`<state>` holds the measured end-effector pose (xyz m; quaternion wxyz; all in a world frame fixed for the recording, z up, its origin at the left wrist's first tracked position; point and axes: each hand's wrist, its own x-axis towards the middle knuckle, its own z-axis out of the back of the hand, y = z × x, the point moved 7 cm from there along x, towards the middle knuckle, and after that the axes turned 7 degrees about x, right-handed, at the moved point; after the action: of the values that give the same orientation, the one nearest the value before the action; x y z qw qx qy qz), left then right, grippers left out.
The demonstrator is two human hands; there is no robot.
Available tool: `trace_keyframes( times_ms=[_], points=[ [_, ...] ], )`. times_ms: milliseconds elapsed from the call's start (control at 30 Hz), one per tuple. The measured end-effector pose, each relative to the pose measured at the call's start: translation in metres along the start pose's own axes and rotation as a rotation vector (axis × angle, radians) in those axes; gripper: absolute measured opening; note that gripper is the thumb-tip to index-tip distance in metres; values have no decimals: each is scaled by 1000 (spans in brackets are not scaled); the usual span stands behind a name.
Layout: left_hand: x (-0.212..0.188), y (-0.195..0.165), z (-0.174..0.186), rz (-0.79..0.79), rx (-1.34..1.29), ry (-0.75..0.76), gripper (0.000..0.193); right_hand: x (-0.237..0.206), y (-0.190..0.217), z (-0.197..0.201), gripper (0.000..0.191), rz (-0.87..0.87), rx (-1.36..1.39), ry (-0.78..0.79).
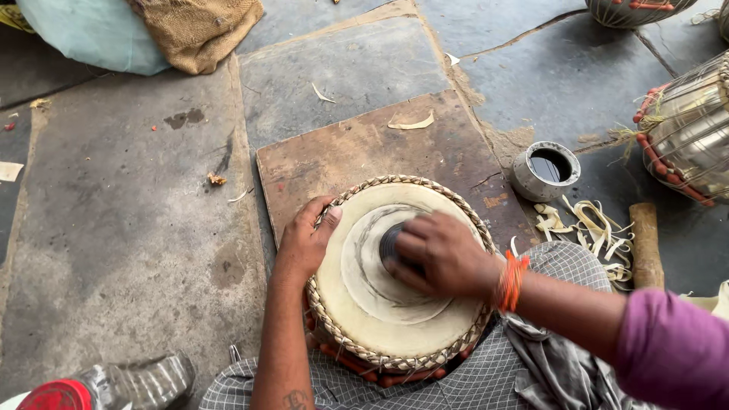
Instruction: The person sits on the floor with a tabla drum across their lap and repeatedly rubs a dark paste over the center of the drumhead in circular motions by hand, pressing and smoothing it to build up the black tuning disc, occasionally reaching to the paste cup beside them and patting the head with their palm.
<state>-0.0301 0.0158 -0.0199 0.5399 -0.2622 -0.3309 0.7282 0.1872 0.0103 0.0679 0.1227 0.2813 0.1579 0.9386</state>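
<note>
A round drum [357, 296] with a cream skin head and a braided rim rests against my lap on a brown board [364, 148]. My left hand [304, 239] grips the drum's left rim, thumb on the skin. My right hand [440, 254] presses a dark round object [389, 244] onto the middle of the drumhead, where grey smears ring the centre. An orange thread band [510, 281] circles my right wrist.
A small metal pot of dark liquid [545, 171] stands right of the board, beside pale strip shavings [588, 224] and a wooden handle [645, 244]. Metal drum bodies [687, 129] sit at far right. A burlap sack [199, 30] lies top left; a plastic bottle [121, 383] bottom left.
</note>
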Motion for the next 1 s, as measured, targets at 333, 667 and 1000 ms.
trace_keyframes(
  times_ms=[333, 667, 1000],
  points=[
    [-18, -9, 17, 8, 184, -111, 47, 43, -26, -9, 24, -2, -16, -51],
    [-5, -13, 5, -115, -23, 84, 50, 24, 41, -19, 21, 129, 92, 11],
    [-21, -1, 7, -23, -71, 112, 53, -40, -178, 51, 28, -998, 1370, -711]
  ],
)
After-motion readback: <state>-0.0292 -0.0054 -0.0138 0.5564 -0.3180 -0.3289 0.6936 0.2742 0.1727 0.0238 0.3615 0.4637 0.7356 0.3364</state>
